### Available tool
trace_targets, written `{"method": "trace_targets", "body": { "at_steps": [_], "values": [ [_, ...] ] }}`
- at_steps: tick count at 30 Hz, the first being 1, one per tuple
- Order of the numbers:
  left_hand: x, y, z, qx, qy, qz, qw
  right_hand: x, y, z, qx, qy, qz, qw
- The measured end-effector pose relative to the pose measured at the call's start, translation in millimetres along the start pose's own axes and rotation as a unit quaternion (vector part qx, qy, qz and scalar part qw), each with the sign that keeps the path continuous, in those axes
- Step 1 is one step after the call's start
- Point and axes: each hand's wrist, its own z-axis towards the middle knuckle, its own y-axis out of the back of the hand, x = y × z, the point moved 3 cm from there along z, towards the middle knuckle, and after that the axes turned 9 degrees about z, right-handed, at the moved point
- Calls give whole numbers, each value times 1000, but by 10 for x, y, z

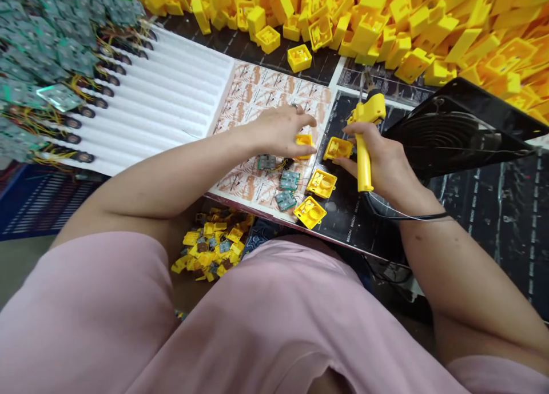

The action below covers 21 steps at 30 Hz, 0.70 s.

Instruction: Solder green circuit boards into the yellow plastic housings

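My left hand point(283, 130) has its thumb and fingers around a small open yellow plastic case point(304, 145), partly hidden by the hand. In my right hand point(388, 156) is a yellow soldering gun point(364, 154), its tip pointing away from me. A fingertip of that hand touches another yellow case point(338, 148). Nearer to me lie two more open cases, an upper one point(321, 183) and a lower one point(310, 212). Thin wires run from them to green circuit boards, one above point(290, 180) and one below point(286, 200). A darker board point(266, 162) sits under my left wrist.
A large heap of yellow cases point(369, 22) covers the back. At left, wired circuit boards point(51, 51) crowd a ridged white foam sheet point(171, 79). A black fan point(454, 125) stands right of the soldering gun. Cases and boards point(212, 242) fill a spot below the table edge.
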Motion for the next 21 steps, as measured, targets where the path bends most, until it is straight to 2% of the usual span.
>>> {"method": "trace_targets", "body": {
  "at_steps": [3,7,9,12,14,17,19,21],
  "values": [
    [-138,-53,-38,40,-31,31,998,-20,-40,18,-7,0,4,1000],
    [-221,-50,-111,59,-104,-29,992,-49,-79,43,-19,5,2,1000],
    [-150,18,-194,33,-103,-66,992,-55,-88,74,-24,8,-1,1000],
    [106,157,-413,-33,-45,-83,995,-36,-99,173,-27,11,-9,1000],
    [278,178,-610,-33,-33,-71,996,-11,-121,273,-23,10,-13,1000],
    [386,37,-896,-24,-83,-32,996,27,-199,433,-5,3,-9,1000],
    [359,-135,-1024,-56,-117,-13,991,65,-266,504,3,6,-9,1000],
    [300,-312,-1082,-99,-123,-17,987,128,-320,518,1,19,-16,1000]
  ]
}}
